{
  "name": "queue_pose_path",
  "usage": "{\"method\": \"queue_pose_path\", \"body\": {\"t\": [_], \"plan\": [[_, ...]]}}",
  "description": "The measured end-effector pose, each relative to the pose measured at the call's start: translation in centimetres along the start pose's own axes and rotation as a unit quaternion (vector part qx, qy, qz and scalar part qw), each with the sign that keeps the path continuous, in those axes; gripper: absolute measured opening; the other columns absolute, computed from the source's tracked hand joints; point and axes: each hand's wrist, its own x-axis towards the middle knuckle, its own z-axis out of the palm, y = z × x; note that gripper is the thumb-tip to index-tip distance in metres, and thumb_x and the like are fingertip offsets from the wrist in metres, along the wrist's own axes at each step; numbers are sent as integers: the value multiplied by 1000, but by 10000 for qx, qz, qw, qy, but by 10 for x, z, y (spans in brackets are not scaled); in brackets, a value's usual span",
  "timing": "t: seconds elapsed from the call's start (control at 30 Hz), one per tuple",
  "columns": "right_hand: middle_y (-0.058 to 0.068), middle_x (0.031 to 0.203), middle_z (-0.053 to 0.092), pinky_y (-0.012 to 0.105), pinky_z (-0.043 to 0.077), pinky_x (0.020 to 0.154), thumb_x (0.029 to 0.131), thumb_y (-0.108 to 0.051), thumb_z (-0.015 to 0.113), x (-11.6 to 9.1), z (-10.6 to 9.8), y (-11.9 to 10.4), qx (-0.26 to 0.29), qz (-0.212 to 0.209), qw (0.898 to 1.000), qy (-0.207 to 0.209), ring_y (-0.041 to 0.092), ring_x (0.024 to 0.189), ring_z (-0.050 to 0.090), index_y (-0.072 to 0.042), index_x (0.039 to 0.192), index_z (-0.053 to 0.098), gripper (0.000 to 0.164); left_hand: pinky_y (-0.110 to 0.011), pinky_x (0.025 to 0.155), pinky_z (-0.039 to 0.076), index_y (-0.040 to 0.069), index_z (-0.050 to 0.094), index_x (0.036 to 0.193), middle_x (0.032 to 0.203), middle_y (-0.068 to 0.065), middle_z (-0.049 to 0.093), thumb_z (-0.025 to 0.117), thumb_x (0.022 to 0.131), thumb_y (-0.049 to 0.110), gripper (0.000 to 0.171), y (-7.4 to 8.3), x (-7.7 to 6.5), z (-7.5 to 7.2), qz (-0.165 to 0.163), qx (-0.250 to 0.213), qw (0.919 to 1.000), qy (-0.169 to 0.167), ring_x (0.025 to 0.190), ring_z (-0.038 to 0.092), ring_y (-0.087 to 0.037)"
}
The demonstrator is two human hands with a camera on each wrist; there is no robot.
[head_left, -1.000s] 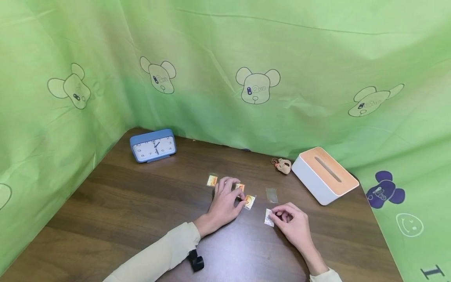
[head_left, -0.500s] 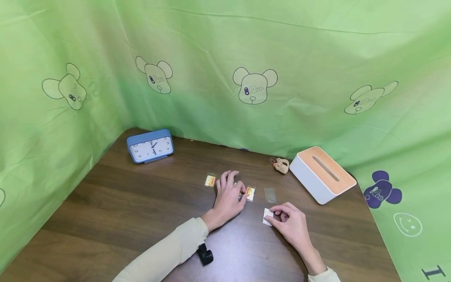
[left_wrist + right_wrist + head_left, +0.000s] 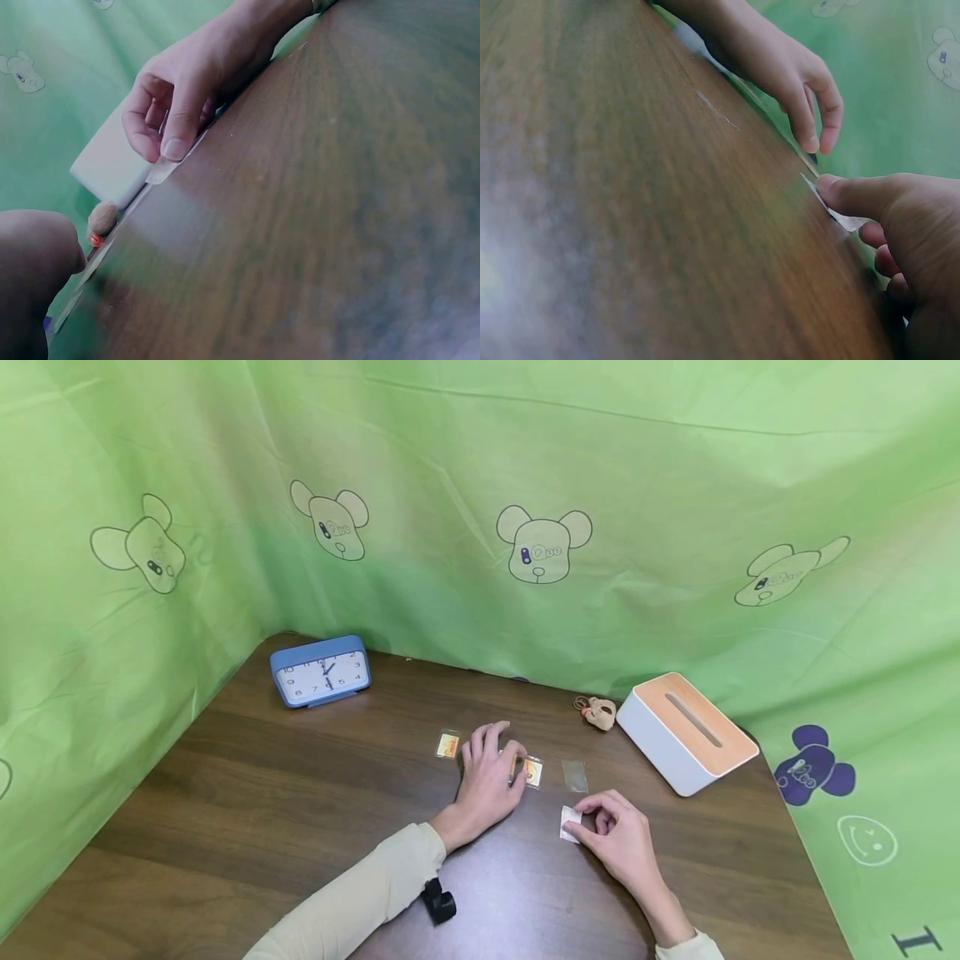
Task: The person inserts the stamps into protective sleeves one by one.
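Note:
In the head view my left hand (image 3: 491, 772) hovers low over the table, thumb and index apart at the left edge of a small yellow-and-white stamp-like paper (image 3: 534, 772) in a clear sleeve. Another small orange-yellow paper lies mostly hidden under that hand. To its left is a third yellow one (image 3: 447, 744), also sleeved. My right hand (image 3: 618, 835) pinches a small white stamp-like paper (image 3: 568, 823) between thumb and index, close over the table, as the right wrist view also shows. Just beyond it lies a clear little sleeve (image 3: 575, 776).
A white tissue box (image 3: 686, 731) with a wood-coloured lid stands at the back right, beside a small beige keychain charm (image 3: 600, 712). The blue clock (image 3: 321, 671) is at the back left. A black strap piece (image 3: 438, 903) hangs by the left sleeve. Green cloth walls surround the table (image 3: 247, 827).
My left hand moved right and the yellow paper near its thumb shifted away from me, into line beside the others; its fingers then parted slightly. My right hand keeps the white paper, nearly still.

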Motion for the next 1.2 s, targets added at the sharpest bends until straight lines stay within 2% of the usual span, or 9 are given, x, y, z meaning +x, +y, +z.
{"method": "queue_pose_path", "body": {"t": [0.4, 0.67, 0.83, 0.93, 1.0, 1.07, 1.1, 1.13, 1.2], "plan": [[-12, 68, 57, 18, 36, 48, 79, 4, 96, -2, 0, -1, 483, -271, 9984, -64, -2, 57, 46, -22, 91, 75, 35, -56, 106, 41, 14, 76, 104, 153, -17, 55, 86, 92, 16, 16, 5, 2, 2, 240, -17, 9993, 277, 142, 44, -40], [-6, 78, 68, 18, 41, 51, 85, 9, 89, -4, 1, -1, 847, -777, 9929, -313, 1, 64, 53, -18, 100, 83, 32, -53, 112, 40, 22, 83, 108, 155, -11, 56, 85, 98, 27, 12, 16, 7, 3, 167, 303, 9993, -113, 146, 41, -35], [0, 71, 65, 22, 35, 45, 88, 17, 82, -5, -2, 1, 1582, -557, 9847, -473, 2, 57, 49, -9, 96, 80, 27, -51, 114, 40, 26, 86, 111, 156, -9, 57, 86, 98, 32, 14, 21, 10, 9, 164, 518, 9983, -226, 147, 42, -34], [-1, 72, 68, 22, 40, 45, 90, 23, 73, -4, -6, 0, 2465, -223, 9676, -506, 1, 57, 53, -1, 97, 77, 26, -50, 114, 40, 29, 87, 113, 156, -7, 57, 85, 99, 36, 16, 24, 12, 13, 182, 646, 9972, -323, 147, 42, -34], [-3, 76, 72, 20, 45, 48, 93, 26, 66, -2, -9, -2, 3305, -24, 9423, -528, 0, 60, 59, -1, 98, 77, 30, -50, 113, 40, 30, 87, 113, 156, -7, 57, 84, 99, 37, 17, 25, 14, 16, 232, 708, 9966, -359, 147, 42, -34], [-4, 83, 77, 16, 51, 54, 97, 25, 56, -1, -12, -3, 4424, 127, 8949, -570, 1, 65, 66, -4, 102, 77, 37, -50, 112, 40, 30, 87, 113, 155, -8, 58, 84, 99, 38, 17, 26, 15, 18, 282, 707, 9963, -386, 148, 42, -35], [-2, 88, 78, 15, 50, 58, 101, 24, 50, 0, -13, -2, 5071, 89, 8595, -636, 2, 68, 68, -5, 106, 76, 39, -51, 113, 40, 30, 88, 113, 155, -8, 58, 83, 99, 38, 17, 27, 16, 19, 311, 681, 9964, -394, 148, 42, -35], [0, 92, 79, 13, 48, 62, 104, 22, 45, 0, -14, -1, 5731, 10, 8162, -738, 3, 71, 67, -5, 110, 75, 41, -51, 113, 39, 30, 88, 114, 156, -8, 58, 82, 100, 39, 17, 27, 16, 20, 331, 667, 9964, -408, 149, 42, -36], [5, 101, 79, 14, 39, 69, 110, 16, 36, 2, -15, 1, 6958, -181, 7110, -996, 8, 78, 63, -1, 117, 72, 40, -52, 115, 38, 30, 87, 116, 156, -8, 57, 80, 102, 40, 19, 28, 17, 22, 356, 642, 9962, -458, 150, 41, -36]]}}
